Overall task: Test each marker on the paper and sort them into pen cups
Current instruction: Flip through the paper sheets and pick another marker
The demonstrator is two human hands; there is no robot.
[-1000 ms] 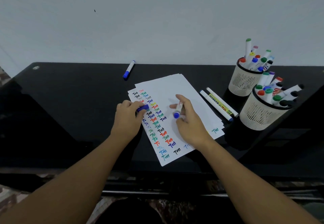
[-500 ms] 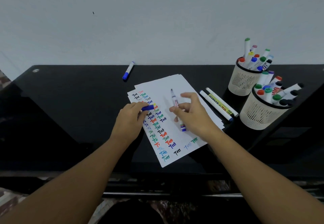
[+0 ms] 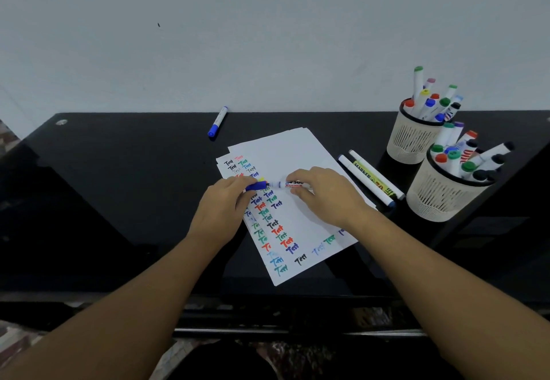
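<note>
Over white paper sheets (image 3: 297, 153) scrawled with coloured "Test" marks: left hand (image 3: 221, 213) pinching a glossy blue plastic cap (image 3: 255, 186), right hand (image 3: 324, 195) gripping the slim white marker barrel (image 3: 284, 184), level, nib meeting cap. Right, two ribbed cream pen cups (image 3: 412, 138), crowded with markers.

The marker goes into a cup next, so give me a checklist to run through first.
1. Cap on marker: blue cap in left hand meets the marker tip; fully seated, cannot tell.
2. Marker held: right hand grips the barrel, ok.
3. Test mark made: cannot tell which one.
4. Room in near cup: crowded, cannot tell.
5. Path to the cups: two markers lie between paper and cups, not ok.
</note>
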